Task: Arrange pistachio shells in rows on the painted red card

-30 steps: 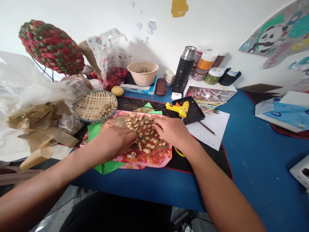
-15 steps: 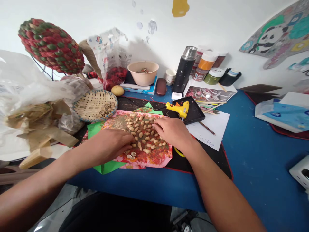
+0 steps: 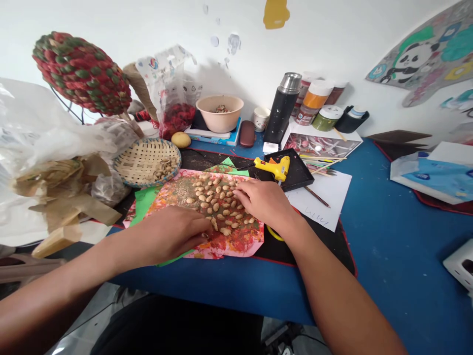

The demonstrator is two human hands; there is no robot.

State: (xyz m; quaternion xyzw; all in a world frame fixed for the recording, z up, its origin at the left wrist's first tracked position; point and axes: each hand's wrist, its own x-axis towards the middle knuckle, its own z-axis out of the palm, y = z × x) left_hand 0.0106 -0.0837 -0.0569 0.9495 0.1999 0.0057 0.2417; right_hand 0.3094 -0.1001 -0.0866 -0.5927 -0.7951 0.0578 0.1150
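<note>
Many peanuts in their shells (image 3: 216, 204) lie spread over a paint-smeared pink sheet (image 3: 242, 245). My left hand (image 3: 177, 234) is at the near left side of the spread, fingers bent down and closed on a cracked peanut shell (image 3: 205, 235) that shows only in part at the fingertips. At the right side of the nuts rests my right hand (image 3: 260, 199), its fingers curled together against the sheet; whatever may be in them is hidden. Under the left part of the pink sheet a green sheet (image 3: 144, 202) sticks out.
Behind the left arm stands a woven basket (image 3: 136, 158) with some nuts or shells. A yellow glue gun (image 3: 275, 167) lies on a black tray (image 3: 301, 170). Farther back are a beige bowl (image 3: 219, 113), a black thermos (image 3: 281, 111) and paint jars (image 3: 314, 101).
My left hand has moved toward me, from beside the nuts down over the cracked shells, which it now mostly covers. My right hand has hardly moved.
</note>
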